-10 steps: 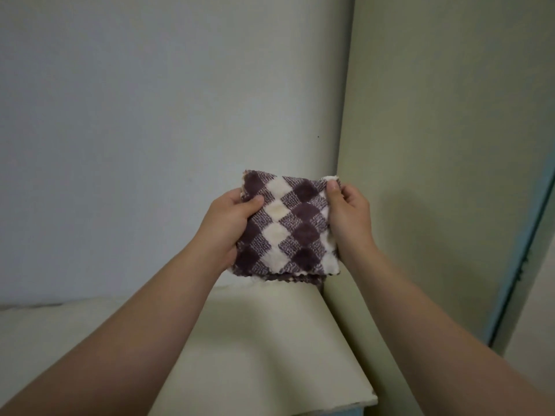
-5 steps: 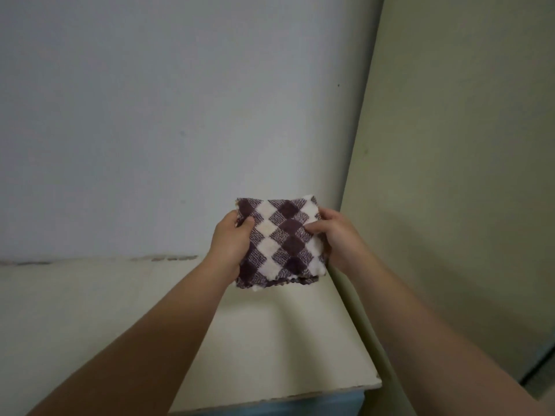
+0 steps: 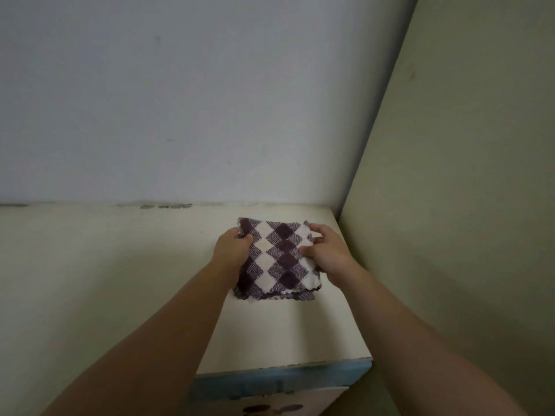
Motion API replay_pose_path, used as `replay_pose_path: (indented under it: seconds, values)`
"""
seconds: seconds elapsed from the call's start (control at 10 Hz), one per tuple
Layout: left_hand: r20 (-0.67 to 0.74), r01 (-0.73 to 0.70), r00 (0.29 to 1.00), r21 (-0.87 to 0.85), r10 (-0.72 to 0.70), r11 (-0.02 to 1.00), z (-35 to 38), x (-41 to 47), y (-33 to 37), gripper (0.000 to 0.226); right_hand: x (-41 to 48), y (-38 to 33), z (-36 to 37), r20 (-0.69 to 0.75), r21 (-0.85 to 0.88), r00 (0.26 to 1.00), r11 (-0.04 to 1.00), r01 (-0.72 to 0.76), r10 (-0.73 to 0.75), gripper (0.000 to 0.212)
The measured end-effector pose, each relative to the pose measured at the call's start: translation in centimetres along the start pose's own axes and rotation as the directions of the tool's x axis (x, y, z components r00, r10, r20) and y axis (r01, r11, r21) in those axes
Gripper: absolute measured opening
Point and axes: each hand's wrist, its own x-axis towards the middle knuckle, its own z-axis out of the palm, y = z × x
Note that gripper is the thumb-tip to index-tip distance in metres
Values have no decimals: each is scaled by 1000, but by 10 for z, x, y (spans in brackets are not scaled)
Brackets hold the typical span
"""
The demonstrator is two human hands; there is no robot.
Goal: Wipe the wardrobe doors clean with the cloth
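wall (image 3: pixel 180 100) grey | tall panel (image 3: pixel 465 175) right, likely wardrobe | cabinet top (image 3: pixel 120 265) cream | cloth (image 3: pixel 279 259) folded, over cabinet top, contact unclear | left hand (image 3: pixel 231 250) grips its left edge, right hand (image 3: pixel 327 253) pinches right edge | step: readying cloth, no wiping yet | next: press flat to tall panel

The left forearm (image 3: pixel 168 325) comes in from 7 o'clock and the right forearm (image 3: pixel 405 319) from 5 o'clock, both bare from the frame's edge to the wrist. The left hand (image 3: pixel 231 250) and the right hand (image 3: pixel 330 253) are bare too. The nails are too small to make out.
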Motion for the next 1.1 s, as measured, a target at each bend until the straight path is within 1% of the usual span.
replay_pose_path:
  seconds: [0.1, 0.2, 0.3, 0.4, 0.5, 0.6, 0.7, 0.8, 0.9, 1.0, 1.1]
  values:
    - [-12, 49, 999, 33, -48, 998, 2, 8, -26, 11, 6, 27, 7, 8, -50, 999, 997, -51, 51, 51]
    - [-28, 94, 995, 35, -93, 995, 4, 16, -45, 13, 13, 46, 11, -3, -76, 998, 995, -70, 70, 51]
    - [-43, 105, 994, 33, -104, 994, 6, 21, -59, 12, 20, 58, 12, -29, -117, 998, 992, -56, 53, 51]
    - [-63, 79, 995, 84, -74, 993, 9, 27, -69, 13, 26, 65, 14, -66, -201, 998, 979, -17, 4, 50]
    - [-114, 19, 993, 248, 10, 969, 10, 34, -79, 7, 32, 72, 18, -110, -222, 992, 975, 31, -57, 45]
    - [-149, -17, 984, 463, 96, 886, 8, 39, -88, 14, 36, 79, 23, -133, -251, 989, 967, 35, -70, 41]
    - [-154, -31, 977, 585, 149, 810, 8, 42, -96, 24, 36, 87, 26, -136, -344, 987, 939, 29, -80, 36]
    - [-146, -37, 971, 689, 189, 724, 9, 44, -101, 27, 33, 92, 30, -131, -454, 985, 890, 43, -115, 36]
    - [-157, -26, 962, 758, 221, 651, 11, 45, -106, 30, 32, 95, 33, -106, -632, 984, 774, 44, -142, 33]
    - [-178, 24, 958, 830, 224, 557, 12, 39, -105, 33, 27, 92, 32, -87, -784, 988, 621, 8, -124, 28]
    - [-227, 1, 923, 808, 310, 589, 11, 36, -101, 37, 26, 88, 27, -130, -807, 984, 590, -32, -124, 30]
